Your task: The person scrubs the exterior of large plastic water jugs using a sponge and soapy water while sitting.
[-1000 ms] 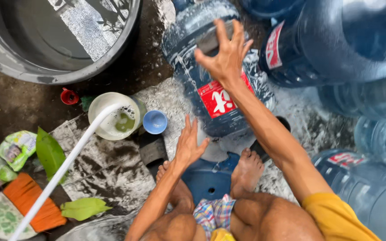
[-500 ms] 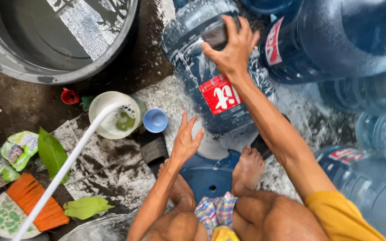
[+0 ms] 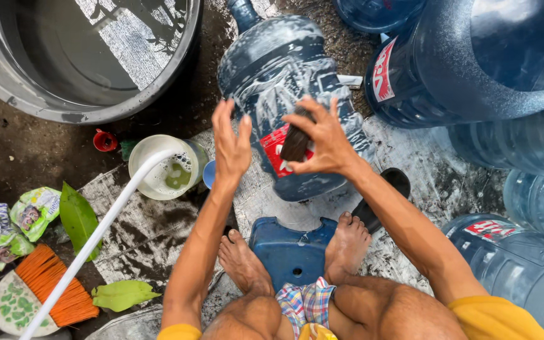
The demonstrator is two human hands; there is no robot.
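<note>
Soapy jug [image 3: 284,82] lengthwise — neck away (probably upward-left)

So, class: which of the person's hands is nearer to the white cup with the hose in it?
Left. The left hand hovers open just right of the white cup; the right hand grips a dark brush over the soapy bottle.

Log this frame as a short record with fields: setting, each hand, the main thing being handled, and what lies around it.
Setting: wet ground outdoors, person seated on a low blue stool, barefoot
Right hand: grips a dark scrubbing pad against the soapy jug
Left hand: open, fingers spread, raised beside the jug, holding nothing
Main thing: large blue water jug lying on its side, covered in suds
Nearby left: white cup, white hose, metal basin, orange brush
Nearby right: more blue jugs
</note>
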